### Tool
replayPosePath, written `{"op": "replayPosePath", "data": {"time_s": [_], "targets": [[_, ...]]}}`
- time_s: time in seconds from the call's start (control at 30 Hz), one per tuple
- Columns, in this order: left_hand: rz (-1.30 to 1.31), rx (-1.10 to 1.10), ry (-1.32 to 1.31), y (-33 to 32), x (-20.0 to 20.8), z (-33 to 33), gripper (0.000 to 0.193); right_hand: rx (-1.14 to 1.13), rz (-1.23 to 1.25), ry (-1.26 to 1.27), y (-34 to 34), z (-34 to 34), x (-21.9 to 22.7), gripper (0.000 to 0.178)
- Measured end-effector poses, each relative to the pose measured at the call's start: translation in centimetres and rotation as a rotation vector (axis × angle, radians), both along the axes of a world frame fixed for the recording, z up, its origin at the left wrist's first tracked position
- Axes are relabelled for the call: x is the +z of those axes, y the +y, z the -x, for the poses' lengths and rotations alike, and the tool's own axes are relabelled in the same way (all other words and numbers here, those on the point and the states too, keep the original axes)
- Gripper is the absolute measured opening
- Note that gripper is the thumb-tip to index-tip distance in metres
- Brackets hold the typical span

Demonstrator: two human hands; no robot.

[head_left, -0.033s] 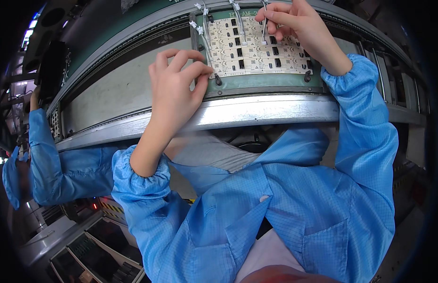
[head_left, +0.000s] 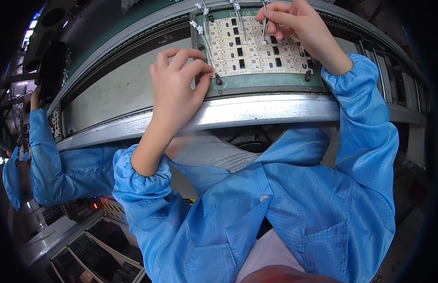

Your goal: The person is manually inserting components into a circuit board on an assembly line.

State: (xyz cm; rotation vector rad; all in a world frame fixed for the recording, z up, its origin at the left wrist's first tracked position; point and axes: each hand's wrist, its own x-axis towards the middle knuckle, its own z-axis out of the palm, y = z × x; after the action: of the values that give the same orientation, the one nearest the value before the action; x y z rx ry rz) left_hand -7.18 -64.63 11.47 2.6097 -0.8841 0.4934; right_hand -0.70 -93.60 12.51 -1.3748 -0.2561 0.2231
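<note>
A panel of white printed circuit boards (head_left: 256, 59) with small black parts lies in a green carrier (head_left: 261, 81). My left hand (head_left: 179, 85) is at the panel's near left corner, thumb and forefinger pinched together. The lower end of a thin white cable (head_left: 207, 47) meets these fingertips; its tip is hidden. Over the panel's far right part, my right hand (head_left: 299, 26) pinches another thin white cable (head_left: 264, 29) between thumb and fingers, its lower end on the boards. A further cable (head_left: 241, 23) stands between the hands, with a white plug (head_left: 236, 6) at its top.
A metal rail (head_left: 266, 109) runs along the near side of the conveyor line. Black clamps (head_left: 218, 80) sit on the carrier's near edge. At the left, a co-worker's blue sleeve (head_left: 44, 141) reaches to the line. Bins with dark parts (head_left: 94, 254) stand lower left.
The carrier with its boards and my left hand have shifted very slightly to the right. Both hands keep the same pinching pose.
</note>
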Motion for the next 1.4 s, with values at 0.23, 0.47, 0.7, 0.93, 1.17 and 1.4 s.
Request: {"op": "replayPosePath", "data": {"time_s": [0.23,0.47,0.7,0.93,1.17,1.4], "targets": [[-0.038,0.05,-0.155,-0.9,-0.7,0.8,0.015,0.054,0.02,0.014,0.1,-0.1,0.0,0.031],[-0.21,0.037,-0.32,-1.7,-0.8,1.3,0.013,0.079,0.015,0.016,0.0,-0.1,0.5,0.033],[-0.269,0.035,-0.268,-1.7,0.1,1.5,0.012,0.087,-0.024,0.005,0.1,0.2,1.0,0.034],[-0.145,-0.029,0.063,-0.1,1.6,0.9,0.019,0.266,-0.241,-0.146,-0.4,-0.2,0.3,0.036],[0.21,-0.061,0.185,-2.9,3.3,-1.4,0.018,0.117,-0.129,0.111,0.3,0.4,0.7,0.038],[0.622,-0.104,0.461,-7.1,2.3,-2.0,0.023,0.546,-0.651,-0.474,-0.6,-2.7,-3.1,0.04]]}}
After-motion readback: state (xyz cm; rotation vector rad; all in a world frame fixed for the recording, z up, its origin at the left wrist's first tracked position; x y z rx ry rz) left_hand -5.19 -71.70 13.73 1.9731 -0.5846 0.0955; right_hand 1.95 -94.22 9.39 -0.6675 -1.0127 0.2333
